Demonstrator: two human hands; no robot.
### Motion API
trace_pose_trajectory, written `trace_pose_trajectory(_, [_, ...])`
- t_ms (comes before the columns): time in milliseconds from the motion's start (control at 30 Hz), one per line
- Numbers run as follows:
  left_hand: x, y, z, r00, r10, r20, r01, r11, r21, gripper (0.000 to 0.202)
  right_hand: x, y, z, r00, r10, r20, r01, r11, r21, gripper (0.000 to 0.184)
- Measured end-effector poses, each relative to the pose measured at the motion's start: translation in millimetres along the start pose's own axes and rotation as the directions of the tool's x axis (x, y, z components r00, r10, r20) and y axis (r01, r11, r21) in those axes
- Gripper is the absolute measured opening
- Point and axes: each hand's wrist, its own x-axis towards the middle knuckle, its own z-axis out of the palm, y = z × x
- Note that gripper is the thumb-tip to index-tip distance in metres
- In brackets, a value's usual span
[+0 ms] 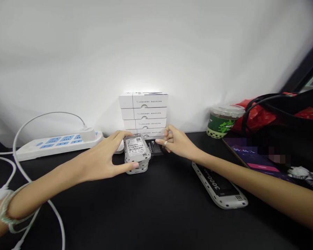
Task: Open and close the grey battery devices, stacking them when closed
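My left hand point(101, 156) spans a short stack of light-grey electronic device casings point(137, 151), thumb on the near side and fingers at the far left edge. The top casing carries a white label with a QR code. My right hand point(177, 141), wearing a ring, has its fingers curled and its thumb at the edge of a flat black battery point(154, 148) with white print. That battery lies just right of the stack, in front of the white boxes; its far part is hard to see. Under my right forearm rests another grey casing point(231, 201) with a black 3000 mAh battery point(219, 184) in it.
Several white boxes point(151, 113) are stacked against the wall. To the left are a white power strip point(59, 144) with a plugged-in charger point(87, 134) and loose white cables point(57, 215). At right stand a drink cup point(221, 121), a lit phone point(253, 158) and a black bag point(299, 139).
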Motion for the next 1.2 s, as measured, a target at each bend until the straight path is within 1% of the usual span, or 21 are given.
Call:
trace_pose_trajectory(67, [0,-1,-0.7,0.999,0.033,-0.004,-0.033,0.999,0.004,0.07,-9,-8,-16,0.998,-0.038,0.057,0.04,0.999,-0.03,0.03])
trace_pose_trajectory(133, [0,-2,-0.9,0.999,0.049,-0.004,-0.049,0.998,0.027,0.07,-26,-18,-39,0.988,-0.054,0.144,0.072,0.99,-0.123,0.034])
trace_pose_trajectory(167, [-1,-2,-1.0,0.999,0.051,-0.002,-0.05,0.998,0.045,0.07,-37,-21,-52,0.977,-0.042,0.208,0.102,0.954,-0.283,0.041])
trace_pose_trajectory(200, [-1,-2,-1.3,0.999,0.047,-0.002,-0.047,0.997,0.065,0.069,-50,-22,-65,0.966,0.008,0.258,0.097,0.914,-0.393,0.054])
trace_pose_trajectory(267, [-1,-2,-2.5,0.999,0.034,-0.011,-0.033,0.995,0.099,0.069,-77,-19,-87,0.944,0.079,0.32,0.096,0.863,-0.496,0.085])
trace_pose_trajectory(300, [-1,-2,-3.5,0.999,0.029,-0.016,-0.027,0.993,0.113,0.069,-90,-14,-96,0.94,0.092,0.33,0.104,0.841,-0.531,0.094])
trace_pose_trajectory(333, [-1,-1,-4.6,0.999,0.025,-0.022,-0.022,0.992,0.126,0.069,-101,-8,-102,0.952,0.083,0.295,0.103,0.821,-0.562,0.101])
trace_pose_trajectory(433, [0,6,-8.0,0.997,0.054,-0.048,-0.045,0.985,0.164,0.069,-124,7,-107,0.977,0.099,0.19,0.041,0.783,-0.62,0.107])
trace_pose_trajectory(500, [-1,16,-8.2,0.984,0.131,-0.123,-0.107,0.976,0.188,0.066,-128,8,-102,0.972,0.148,0.181,-0.003,0.782,-0.623,0.102])
trace_pose_trajectory(533, [-4,22,-7.0,0.969,0.183,-0.167,-0.149,0.969,0.197,0.062,-128,5,-98,0.969,0.159,0.188,-0.01,0.788,-0.616,0.099])
trace_pose_trajectory(600, [-12,37,-1.7,0.941,0.266,-0.212,-0.23,0.957,0.177,0.054,-126,-7,-84,0.969,0.125,0.215,0.024,0.813,-0.581,0.094])
trace_pose_trajectory(633, [-18,44,2.3,0.941,0.279,-0.19,-0.256,0.957,0.137,0.053,-125,-15,-76,0.969,0.082,0.235,0.063,0.832,-0.551,0.092])
trace_pose_trajectory(667, [-24,50,7.1,0.953,0.269,-0.14,-0.262,0.963,0.069,0.06,-124,-23,-66,0.964,0.035,0.264,0.109,0.852,-0.512,0.09])
trace_pose_trajectory(733, [-35,61,17.7,0.966,0.254,-0.053,-0.257,0.965,-0.054,0.082,-121,-38,-46,0.943,-0.053,0.329,0.195,0.888,-0.416,0.083])
trace_pose_trajectory(767, [-40,64,22.9,0.963,0.269,-0.017,-0.269,0.958,-0.102,0.092,-120,-43,-36,0.931,-0.089,0.355,0.227,0.901,-0.37,0.08])
trace_pose_trajectory(867, [-47,70,34.3,0.965,0.264,0.013,-0.257,0.949,-0.183,0.107,-113,-50,-11,0.902,-0.158,0.402,0.276,0.927,-0.255,0.083])
trace_pose_trajectory(933, [-49,71,36.8,0.98,0.198,0.01,-0.191,0.959,-0.209,0.111,-107,-49,-1,0.899,-0.156,0.41,0.257,0.945,-0.203,0.087])
trace_pose_trajectory(1033, [-48,72,35.5,0.987,0.157,0.043,-0.144,0.966,-0.216,0.11,-100,-47,5,0.903,-0.115,0.414,0.187,0.973,-0.138,0.083])
trace_pose_trajectory(1100, [-47,72,34.9,0.982,0.186,0.014,-0.18,0.963,-0.203,0.103,-99,-48,7,0.918,-0.064,0.392,0.121,0.985,-0.122,0.083])
trace_pose_trajectory(1167, [-46,73,36.0,0.964,0.255,-0.075,-0.264,0.946,-0.19,0.098,-104,-52,7,0.942,-0.015,0.335,0.065,0.988,-0.14,0.084])
trace_pose_trajectory(1200, [-46,73,36.7,0.948,0.292,-0.13,-0.312,0.933,-0.179,0.095,-107,-53,6,0.956,-0.028,0.291,0.075,0.985,-0.154,0.083])
